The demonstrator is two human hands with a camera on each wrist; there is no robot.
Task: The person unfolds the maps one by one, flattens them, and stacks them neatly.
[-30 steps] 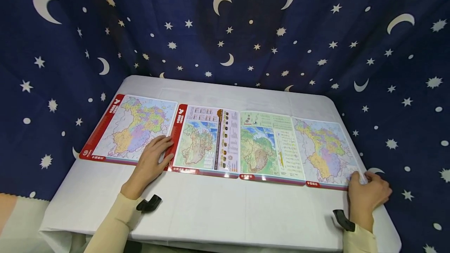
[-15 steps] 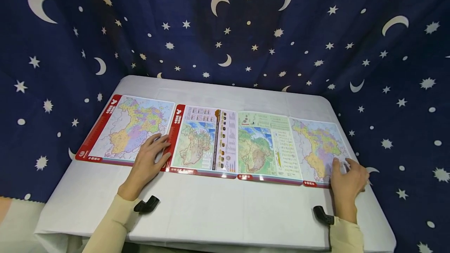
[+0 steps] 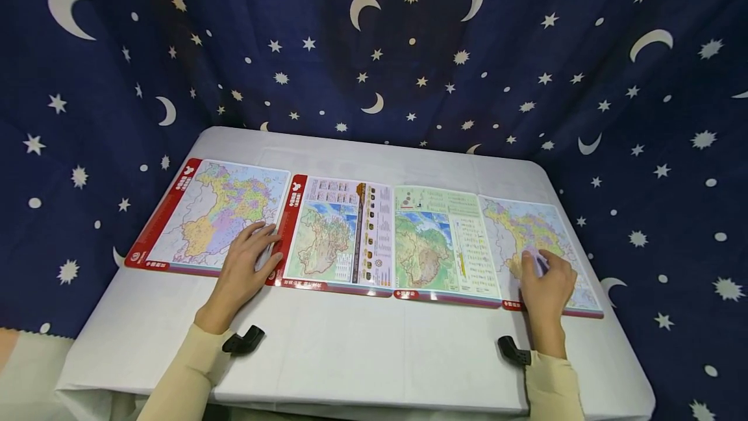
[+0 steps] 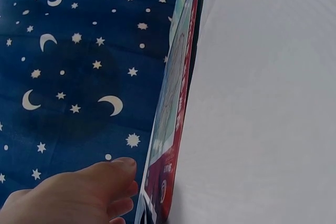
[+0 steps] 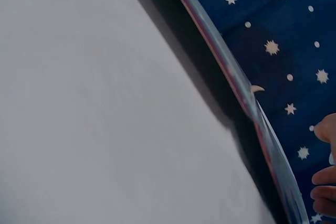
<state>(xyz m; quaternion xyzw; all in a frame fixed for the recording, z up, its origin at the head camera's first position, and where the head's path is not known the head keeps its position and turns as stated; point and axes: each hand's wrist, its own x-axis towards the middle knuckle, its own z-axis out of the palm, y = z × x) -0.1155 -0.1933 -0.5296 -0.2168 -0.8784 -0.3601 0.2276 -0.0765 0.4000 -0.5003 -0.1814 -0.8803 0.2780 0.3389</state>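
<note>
Several glossy map sheets lie side by side on the white table. My left hand (image 3: 242, 268) rests, fingers loosely bent, where the leftmost political map (image 3: 230, 213) meets the red-edged relief map (image 3: 324, 242). In the left wrist view my left thumb and fingertips show beside a sheet's red-edged corner (image 4: 164, 182). A green relief map (image 3: 426, 249) comes further right, then another political map (image 3: 526, 229). Over that last map my right hand (image 3: 549, 281) hovers or rests, thumb and fingers apart; I cannot tell whether it touches. The right wrist view shows its fingers (image 5: 324, 191) near the frame edge.
A white cloth covers the table (image 3: 374, 356), whose rounded far edge meets a dark blue curtain (image 3: 304, 25) printed with moons and stars. Black wrist cameras (image 3: 244, 341) sit at both sleeves. In the right wrist view a sheet's edge (image 5: 226, 69) bows above the cloth.
My right hand has moved left from the right edge of the rightmost map to over its middle. The left hand stays in place. The view has shifted slightly.
</note>
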